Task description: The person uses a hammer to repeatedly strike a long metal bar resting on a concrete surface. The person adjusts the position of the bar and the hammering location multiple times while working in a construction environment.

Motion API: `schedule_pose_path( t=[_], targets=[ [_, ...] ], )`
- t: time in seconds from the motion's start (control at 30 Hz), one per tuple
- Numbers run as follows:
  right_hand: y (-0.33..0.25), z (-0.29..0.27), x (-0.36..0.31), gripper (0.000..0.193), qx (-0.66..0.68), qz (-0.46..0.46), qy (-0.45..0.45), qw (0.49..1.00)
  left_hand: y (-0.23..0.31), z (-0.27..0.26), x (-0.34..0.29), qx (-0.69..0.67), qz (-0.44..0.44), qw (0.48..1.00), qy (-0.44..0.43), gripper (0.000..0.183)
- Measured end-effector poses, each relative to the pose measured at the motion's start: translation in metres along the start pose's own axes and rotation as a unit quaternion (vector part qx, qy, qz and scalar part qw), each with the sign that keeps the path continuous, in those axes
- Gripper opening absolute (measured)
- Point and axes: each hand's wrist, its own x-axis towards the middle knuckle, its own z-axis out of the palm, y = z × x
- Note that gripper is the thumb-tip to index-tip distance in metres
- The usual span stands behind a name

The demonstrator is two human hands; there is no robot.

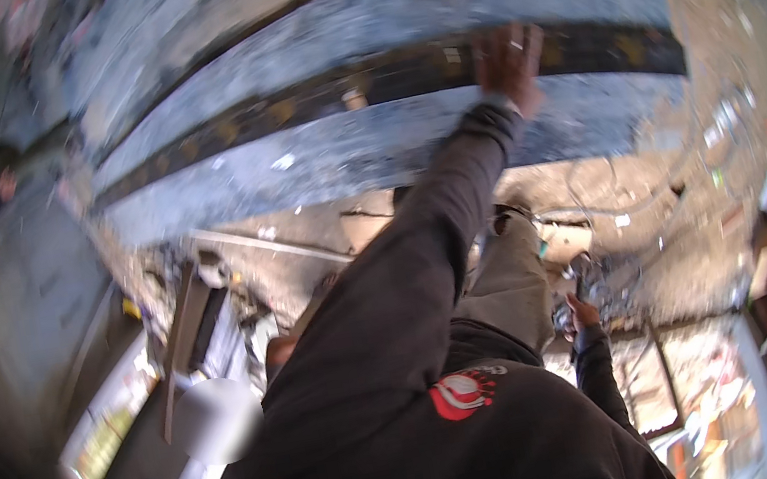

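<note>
Under my spread, ungripping left hand [511, 66] lies one long, blotchy dark strip [606, 50] between two scuffed blue-grey panels [339, 157]. Whether my right hand [582, 312] grips, I cannot tell.

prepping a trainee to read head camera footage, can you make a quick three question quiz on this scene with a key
1. Multiple choice. Which is at the dark strip?
a) the right hand
b) the left hand
c) neither hand

2. True or false. The emblem on the person's dark top is green.

3. Fill the gap. On both sides of the dark strip lies a surface coloured ____.

Key:
1. b: its fingers are spread there.
2. False: it is red and white.
3. Blue-grey.
</note>
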Motion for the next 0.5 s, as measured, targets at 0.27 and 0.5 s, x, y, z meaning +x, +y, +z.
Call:
schedule_pose_path(
  t=[0.27, 0.5],
  targets=[
    [-0.037, -0.008, -0.052, 0.039, -0.138, 0.002, 0.085, 0.987, -0.071, -0.106, -0.201, -0.310, -0.109, 0.940, -0.092, 0.033],
    [-0.073, 0.007, -0.083, 0.038, -0.165, -0.033, 0.077, 0.983, -0.148, -0.142, -0.410, -0.157, -0.323, 0.914, -0.188, 0.016]
  ],
)
